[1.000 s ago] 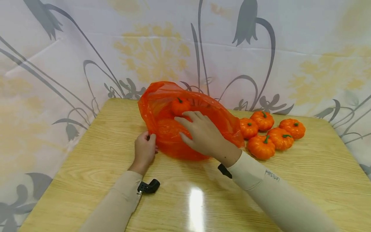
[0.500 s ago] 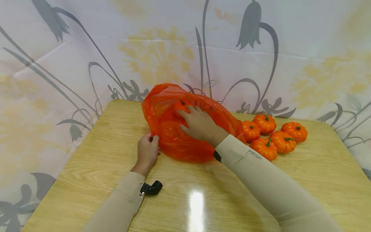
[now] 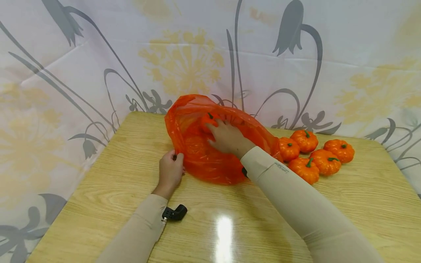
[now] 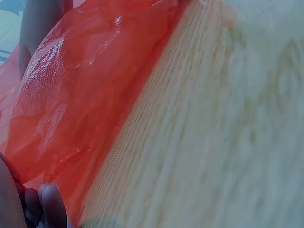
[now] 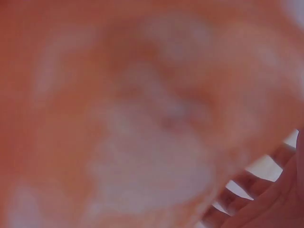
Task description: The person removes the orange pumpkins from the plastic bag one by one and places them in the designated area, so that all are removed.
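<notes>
A translucent orange-red plastic bag (image 3: 213,168) lies with its mouth spread on the wooden table. My left hand (image 3: 171,168) pinches its rim at the near left; the left wrist view shows curled fingers (image 4: 53,204) against the plastic (image 4: 90,85). Inside the bag sits a small orange pumpkin (image 3: 207,122) with a green stem. Reaching into the mouth, my right hand (image 3: 227,137) has its fingertips over the pumpkin's right side; whether they touch cannot be told. In the right wrist view its fingers (image 5: 251,183) are spread, and blurred orange plastic fills most of the picture.
Several more small pumpkins (image 3: 325,162) stand in a cluster on the table (image 3: 115,175), right of the bag; the leftmost is partly covered by the bag's edge. A flower-printed cloth (image 3: 204,47) hangs behind the table. Black camera mounts (image 3: 175,212) are strapped to the wrists.
My right hand has reached farther into the bag, towards the pumpkin there. The left hand keeps its hold on the rim. The whole head view has shifted slightly.
</notes>
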`<action>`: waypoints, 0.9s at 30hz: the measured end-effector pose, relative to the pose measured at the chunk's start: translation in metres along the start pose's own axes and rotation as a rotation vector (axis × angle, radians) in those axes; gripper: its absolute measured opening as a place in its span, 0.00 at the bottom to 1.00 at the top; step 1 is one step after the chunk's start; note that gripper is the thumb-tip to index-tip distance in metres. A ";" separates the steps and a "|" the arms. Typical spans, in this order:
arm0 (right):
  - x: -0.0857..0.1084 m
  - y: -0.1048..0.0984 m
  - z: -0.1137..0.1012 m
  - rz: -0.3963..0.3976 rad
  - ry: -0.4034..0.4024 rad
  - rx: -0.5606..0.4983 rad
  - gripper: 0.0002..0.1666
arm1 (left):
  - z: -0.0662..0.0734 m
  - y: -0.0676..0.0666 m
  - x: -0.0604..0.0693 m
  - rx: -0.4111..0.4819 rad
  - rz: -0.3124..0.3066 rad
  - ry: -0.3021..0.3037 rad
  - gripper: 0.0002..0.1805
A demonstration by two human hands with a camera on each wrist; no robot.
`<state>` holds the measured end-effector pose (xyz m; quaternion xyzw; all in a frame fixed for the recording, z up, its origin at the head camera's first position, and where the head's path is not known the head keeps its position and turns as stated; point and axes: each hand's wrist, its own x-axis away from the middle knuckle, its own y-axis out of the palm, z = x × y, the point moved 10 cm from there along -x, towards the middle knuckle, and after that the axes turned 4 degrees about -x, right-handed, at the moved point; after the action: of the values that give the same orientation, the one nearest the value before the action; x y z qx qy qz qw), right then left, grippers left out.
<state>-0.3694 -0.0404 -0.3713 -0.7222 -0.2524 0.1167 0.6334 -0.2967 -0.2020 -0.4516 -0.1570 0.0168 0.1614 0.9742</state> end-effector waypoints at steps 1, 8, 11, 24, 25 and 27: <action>-0.002 0.000 0.001 0.002 -0.002 0.001 0.39 | 0.001 0.000 0.000 0.000 0.002 0.003 0.12; -0.012 0.006 0.009 -0.008 0.015 0.005 0.39 | 0.002 -0.002 0.001 0.015 0.006 0.008 0.12; -0.015 0.009 0.013 -0.028 0.033 -0.014 0.41 | 0.002 -0.001 0.001 0.019 0.005 0.007 0.12; -0.021 0.015 0.022 -0.068 0.015 -0.102 0.44 | 0.002 -0.001 0.001 0.028 0.008 0.003 0.12; -0.022 0.015 0.021 -0.068 0.006 -0.107 0.44 | 0.002 -0.001 0.001 0.025 0.009 0.004 0.12; -0.023 0.015 0.019 -0.064 -0.016 -0.117 0.44 | 0.002 -0.002 0.001 0.019 0.011 0.006 0.12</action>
<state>-0.3947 -0.0369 -0.3927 -0.7485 -0.2866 0.0873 0.5916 -0.2953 -0.2028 -0.4493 -0.1483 0.0220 0.1661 0.9747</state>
